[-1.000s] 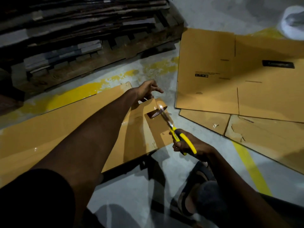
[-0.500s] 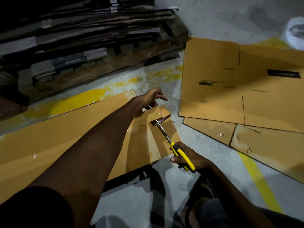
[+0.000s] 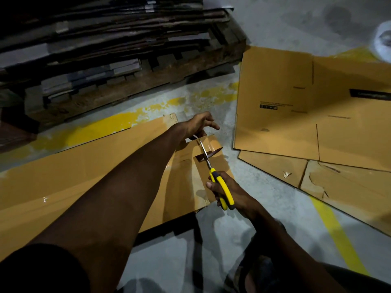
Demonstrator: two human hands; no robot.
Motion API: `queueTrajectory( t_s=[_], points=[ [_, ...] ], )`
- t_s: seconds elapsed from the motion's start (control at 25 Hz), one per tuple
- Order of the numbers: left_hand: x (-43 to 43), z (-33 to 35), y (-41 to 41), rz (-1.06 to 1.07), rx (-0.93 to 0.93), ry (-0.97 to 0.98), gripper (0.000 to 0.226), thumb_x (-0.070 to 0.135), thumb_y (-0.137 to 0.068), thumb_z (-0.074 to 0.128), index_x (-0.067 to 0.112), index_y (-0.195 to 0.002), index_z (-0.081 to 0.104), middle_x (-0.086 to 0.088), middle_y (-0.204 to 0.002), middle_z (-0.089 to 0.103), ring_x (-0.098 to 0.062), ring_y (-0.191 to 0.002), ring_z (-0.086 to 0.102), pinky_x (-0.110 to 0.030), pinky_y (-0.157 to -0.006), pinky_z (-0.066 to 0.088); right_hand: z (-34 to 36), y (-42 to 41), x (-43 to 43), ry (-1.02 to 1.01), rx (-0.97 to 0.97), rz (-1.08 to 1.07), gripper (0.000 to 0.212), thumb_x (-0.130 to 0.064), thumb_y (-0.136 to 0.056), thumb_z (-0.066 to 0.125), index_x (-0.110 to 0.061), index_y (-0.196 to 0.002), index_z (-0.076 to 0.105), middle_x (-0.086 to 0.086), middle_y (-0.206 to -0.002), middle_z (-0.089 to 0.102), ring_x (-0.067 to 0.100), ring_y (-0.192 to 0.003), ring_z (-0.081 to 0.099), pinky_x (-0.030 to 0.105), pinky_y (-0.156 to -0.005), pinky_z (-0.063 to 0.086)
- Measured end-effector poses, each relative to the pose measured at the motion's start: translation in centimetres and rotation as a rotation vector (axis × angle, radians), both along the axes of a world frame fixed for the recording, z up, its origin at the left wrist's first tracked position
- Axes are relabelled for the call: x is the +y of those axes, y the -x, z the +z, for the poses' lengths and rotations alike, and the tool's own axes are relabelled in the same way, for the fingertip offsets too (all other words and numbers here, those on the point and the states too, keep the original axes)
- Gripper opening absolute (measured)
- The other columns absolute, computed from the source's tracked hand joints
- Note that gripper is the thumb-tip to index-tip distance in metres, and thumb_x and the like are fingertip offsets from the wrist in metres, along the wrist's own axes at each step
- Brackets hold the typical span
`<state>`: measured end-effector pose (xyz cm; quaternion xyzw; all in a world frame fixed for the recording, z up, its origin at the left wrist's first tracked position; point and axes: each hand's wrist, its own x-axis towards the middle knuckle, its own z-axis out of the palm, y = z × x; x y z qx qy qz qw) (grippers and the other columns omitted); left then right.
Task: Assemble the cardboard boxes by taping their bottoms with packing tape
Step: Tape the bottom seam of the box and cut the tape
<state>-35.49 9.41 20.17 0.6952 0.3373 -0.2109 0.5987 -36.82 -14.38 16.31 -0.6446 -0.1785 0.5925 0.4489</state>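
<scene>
Fingers on the left hand (image 3: pixel 197 125) are loosely curled at the far end of the box, forefinger (image 3: pixel 212 125) poking out to the right. It looks like they're pinching a pale bit of the packing tape (image 3: pixel 212 153), but honestly it's dim and hard to be sure. Right hand (image 3: pixel 229 194) fingers are wrapped tight round the yellow handles of the scissors (image 3: pixel 222 190). Sweeping across from the left: the upper left of the frame has a wooden pallet (image 3: pixel 131 89) stacked with dark flattened cardboard (image 3: pixel 105 39). Below it is a worn yellow paint stripe (image 3: pixel 101 127) on the concrete floor (image 3: pixel 264 22). The cardboard box (image 3: pixel 74 182) being worked on lies flat, running from the left edge to the centre, with the left arm stretched over it. At its right end the scissor blades cross the glossy brown tape, which sits on the end flap. Right of centre, separate from that box, a couple of flattened boxes (image 3: pixel 296 85) overlap on the floor, the lower one torn along its edge. A narrow yellow floor line (image 3: pixel 338 235) runs down the lower right, and some white blurry thing (image 3: pixel 384 43) sits at the upper right edge.
</scene>
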Motion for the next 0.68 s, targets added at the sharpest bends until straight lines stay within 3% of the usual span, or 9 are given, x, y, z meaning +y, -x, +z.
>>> queueTrajectory(
  t_s=[0.36,0.48,0.68],
  points=[
    [0.0,-0.1,0.3,-0.009,0.034,-0.036,0.059,0.046,-0.096,0.021,0.016,-0.119,0.066,0.0,-0.047,0.037,-0.013,-0.044,0.029,-0.031,-0.053,0.025,-0.4,0.2,0.1,-0.092,0.064,-0.093,0.043,-0.048,-0.08,0.069,-0.018,-0.107,0.054,0.004,-0.07,0.044,0.016,-0.058,0.045,0.03,-0.052,0.041],
    [-0.3,0.2,0.3,-0.021,0.038,-0.061,0.058,0.046,-0.097,0.02,0.018,-0.119,0.066,0.006,-0.042,0.039,-0.015,-0.049,0.031,-0.032,-0.054,0.025,-0.6,0.2,0.3,-0.093,0.045,-0.14,0.048,-0.042,-0.079,0.071,-0.008,-0.108,0.055,0.005,-0.066,0.044,0.016,-0.054,0.044,0.029,-0.05,0.039],
    [-0.6,0.4,0.4,0.01,0.019,-0.078,0.056,0.053,-0.092,0.022,0.031,-0.114,0.069,-0.008,-0.074,0.052,-0.028,-0.074,0.046,-0.033,-0.06,0.026,-2.2,0.0,-0.3,-0.043,-0.05,-0.104,0.037,-0.031,-0.083,0.077,-0.005,-0.104,0.061,0.01,-0.063,0.051,0.022,-0.051,0.047,0.029,-0.048,0.04]
  ],
)
